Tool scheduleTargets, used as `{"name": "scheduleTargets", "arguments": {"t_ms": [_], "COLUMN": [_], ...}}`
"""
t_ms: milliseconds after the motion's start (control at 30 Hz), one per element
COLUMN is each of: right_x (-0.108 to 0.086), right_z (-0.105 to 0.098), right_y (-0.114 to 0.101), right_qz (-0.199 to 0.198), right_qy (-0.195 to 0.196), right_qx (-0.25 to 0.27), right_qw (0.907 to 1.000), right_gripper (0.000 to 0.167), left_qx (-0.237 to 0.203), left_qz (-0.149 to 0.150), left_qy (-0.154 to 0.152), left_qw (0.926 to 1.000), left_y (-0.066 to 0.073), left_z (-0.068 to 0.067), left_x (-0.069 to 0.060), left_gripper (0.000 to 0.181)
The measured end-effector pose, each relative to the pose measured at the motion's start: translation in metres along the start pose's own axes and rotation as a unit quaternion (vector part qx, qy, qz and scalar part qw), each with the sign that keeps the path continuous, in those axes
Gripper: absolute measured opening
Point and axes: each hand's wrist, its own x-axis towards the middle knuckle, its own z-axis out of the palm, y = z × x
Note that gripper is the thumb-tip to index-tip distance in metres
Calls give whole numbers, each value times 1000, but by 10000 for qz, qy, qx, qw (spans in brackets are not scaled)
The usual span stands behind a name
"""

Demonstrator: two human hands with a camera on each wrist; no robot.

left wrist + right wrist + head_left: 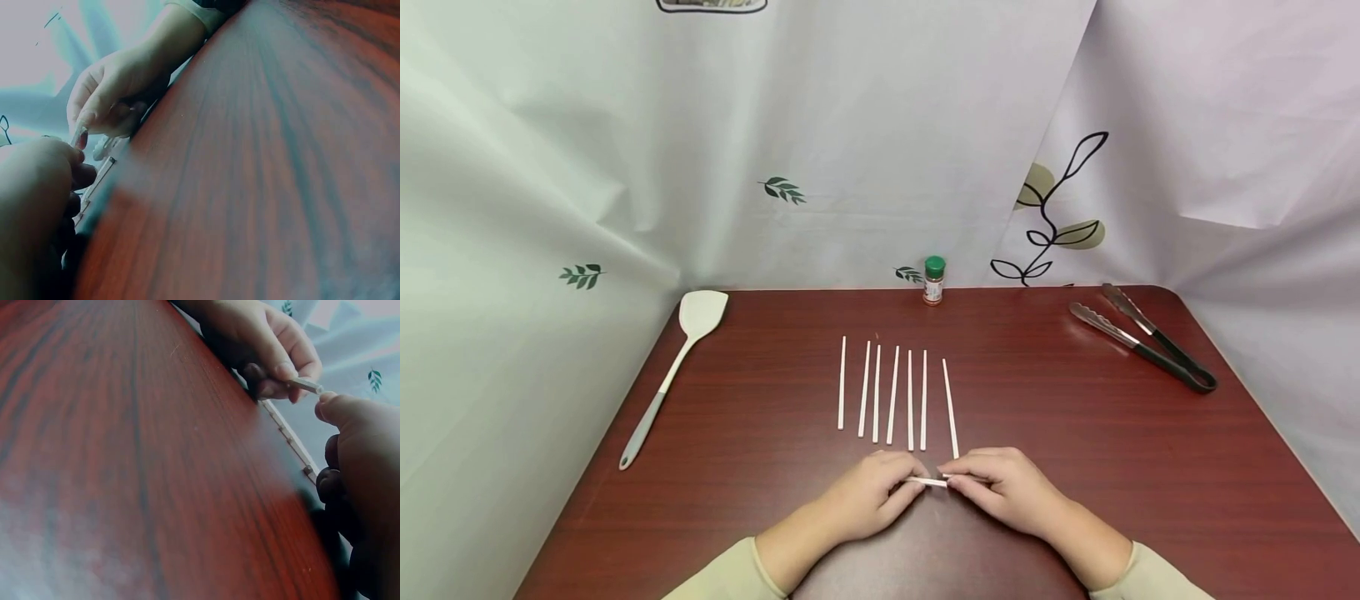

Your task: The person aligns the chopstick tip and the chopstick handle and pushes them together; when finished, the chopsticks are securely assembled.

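My left hand (880, 493) pinches a thin white chopstick (932, 482) between thumb and fingers above the table's near middle. The chopstick's blunt end (309, 385) points towards my right hand (1003, 490), whose fingertips meet it. A second white chopstick (970, 478) appears to lie in the right hand's pinch, mostly covered by the fingers; in the left wrist view a stick (77, 135) shows at that hand's thumb. Just beyond the hands, several white chopsticks (892, 396) lie in a loose row. The rightmost one (951, 408) ends close to the right hand's index finger.
A white spatula with a grey handle (681, 367) lies at the left of the dark red table (760, 367). Metal tongs with black handles (1150, 342) rest open at the right. A green-capped spice jar (933, 282) stands at the back edge, before a white cloth (865, 125).
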Motion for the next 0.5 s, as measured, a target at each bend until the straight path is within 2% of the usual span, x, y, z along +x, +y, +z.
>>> {"name": "scheduleTargets", "arguments": {"t_ms": [167, 333, 500], "right_x": [2, 1, 1], "right_z": [0, 0, 1], "right_y": [-1, 0, 2], "right_qz": [-55, -100, -133], "right_qy": [1, 30, 131], "right_qx": [442, 675, 840], "right_qw": [9990, 9977, 9963], "right_gripper": [23, 32, 30], "left_qx": [-171, -112, -171], "left_qz": [-79, -5, -21], "left_qy": [72, 95, 149], "left_qw": [9998, 9999, 9997], "left_y": [-1, -2, -1], "left_z": [1, 1, 1], "left_x": [0, 0, 0], "left_gripper": [6, 6, 9]}}
